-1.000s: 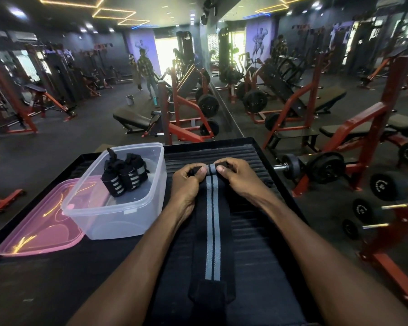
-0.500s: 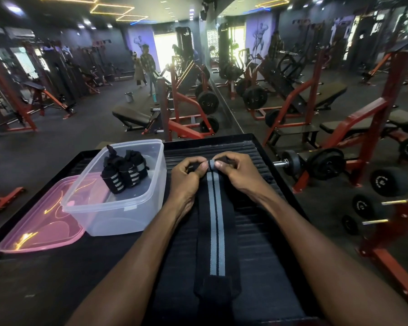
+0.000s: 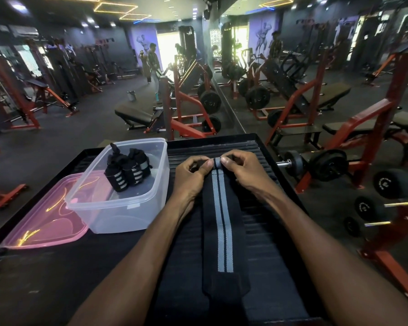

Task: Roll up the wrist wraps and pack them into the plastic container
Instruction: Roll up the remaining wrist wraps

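On the mat (image 3: 264,243), both hands still pinching wrist wrap (image 3: 222,222) end (roll barely grown)

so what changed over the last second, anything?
Barely. Both hands, left hand and right hand, keep pinching the far end of the wrist wrap; the roll has hardly advanced. The plastic container, the rolled wraps inside and the pink lid stayed put.

A gym: red-framed weight benches (image 3: 335,100) and plate-loaded machines (image 3: 193,90) fill the dark floor, dumbbells (image 3: 316,164) sit racked at right, and what seems a mirror wall (image 3: 292,55) doubles the room.
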`<state>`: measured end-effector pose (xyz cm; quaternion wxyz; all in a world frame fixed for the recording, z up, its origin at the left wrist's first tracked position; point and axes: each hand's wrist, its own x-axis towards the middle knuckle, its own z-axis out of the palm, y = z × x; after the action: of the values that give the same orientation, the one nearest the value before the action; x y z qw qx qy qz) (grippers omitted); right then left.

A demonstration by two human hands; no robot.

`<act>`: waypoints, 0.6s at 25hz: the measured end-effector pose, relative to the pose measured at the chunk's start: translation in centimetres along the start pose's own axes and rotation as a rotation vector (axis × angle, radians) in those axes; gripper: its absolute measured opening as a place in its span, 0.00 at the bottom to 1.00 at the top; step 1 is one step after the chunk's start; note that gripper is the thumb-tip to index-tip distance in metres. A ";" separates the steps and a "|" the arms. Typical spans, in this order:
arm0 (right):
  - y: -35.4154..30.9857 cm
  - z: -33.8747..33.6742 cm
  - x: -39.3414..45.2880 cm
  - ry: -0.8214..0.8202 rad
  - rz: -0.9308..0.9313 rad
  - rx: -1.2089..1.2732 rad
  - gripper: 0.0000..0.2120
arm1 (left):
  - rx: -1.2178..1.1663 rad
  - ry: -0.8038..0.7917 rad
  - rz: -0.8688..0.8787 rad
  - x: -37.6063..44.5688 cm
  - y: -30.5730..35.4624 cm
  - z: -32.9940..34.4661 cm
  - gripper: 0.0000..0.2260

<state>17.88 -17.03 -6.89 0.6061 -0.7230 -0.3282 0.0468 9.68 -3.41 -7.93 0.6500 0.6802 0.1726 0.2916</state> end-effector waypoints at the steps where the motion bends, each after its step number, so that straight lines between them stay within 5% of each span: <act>1: 0.0 0.0 0.0 0.018 -0.034 0.001 0.04 | -0.038 -0.021 -0.027 0.0 -0.1 0.0 0.04; 5: 0.1 -0.2 -0.2 0.019 -0.086 0.038 0.09 | -0.103 -0.129 -0.211 -0.1 -0.1 -0.2 0.11; 10: 0.3 0.1 0.0 0.010 -0.017 0.060 0.07 | -0.061 -0.047 -0.130 -0.2 0.1 -0.1 0.05; 15: 0.2 0.0 0.0 0.044 -0.053 -0.017 0.05 | -0.053 -0.078 -0.126 -0.4 0.2 -0.1 0.08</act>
<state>17.94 -17.10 -7.07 0.6080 -0.7199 -0.3345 0.0120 9.32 -3.57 -7.80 0.6910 0.6615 0.1818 0.2277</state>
